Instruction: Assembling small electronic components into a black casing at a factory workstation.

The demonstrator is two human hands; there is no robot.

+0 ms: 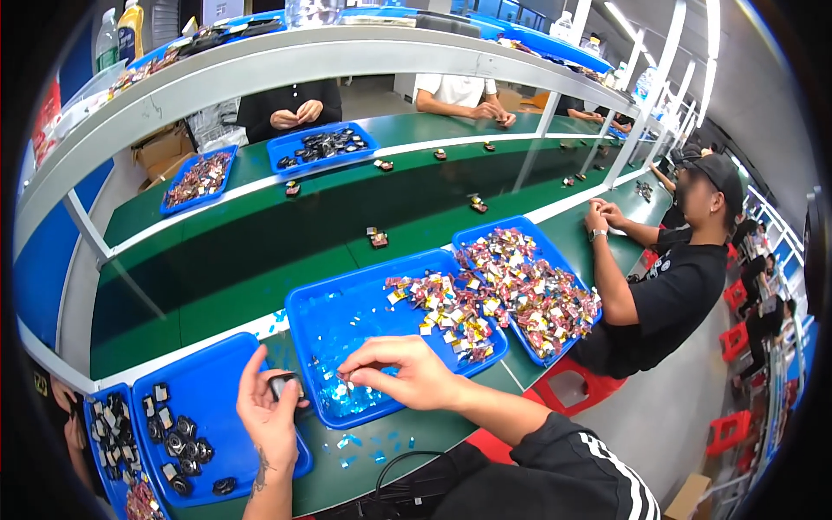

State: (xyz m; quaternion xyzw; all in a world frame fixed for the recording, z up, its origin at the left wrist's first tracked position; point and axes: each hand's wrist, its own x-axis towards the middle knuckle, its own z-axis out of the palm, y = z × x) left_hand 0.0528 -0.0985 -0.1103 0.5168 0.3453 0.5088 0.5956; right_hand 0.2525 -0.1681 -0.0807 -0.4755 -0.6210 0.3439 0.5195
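Observation:
My left hand (269,420) holds a small black rounded plastic part (282,385) between thumb and fingers, above the gap between two blue trays. My right hand (407,373) is closed in a pinch over the near part of a large blue tray (325,299); what sits at its fingertips is too small to make out. Small shiny blue film pieces (347,397) lie in that tray under the right hand. At its far right is a heap of small red, yellow and white components (451,316). The blue tray on my left (225,364) contains several black round parts (182,446).
A second blue tray (511,224), piled with components, adjoins on the right. Small assemblies (377,237) lie on the green conveyor belt (286,230). A grey shelf beam (347,56) spans overhead. A co-worker (685,269) sits at right; others work opposite. A black cable (407,455) lies near me.

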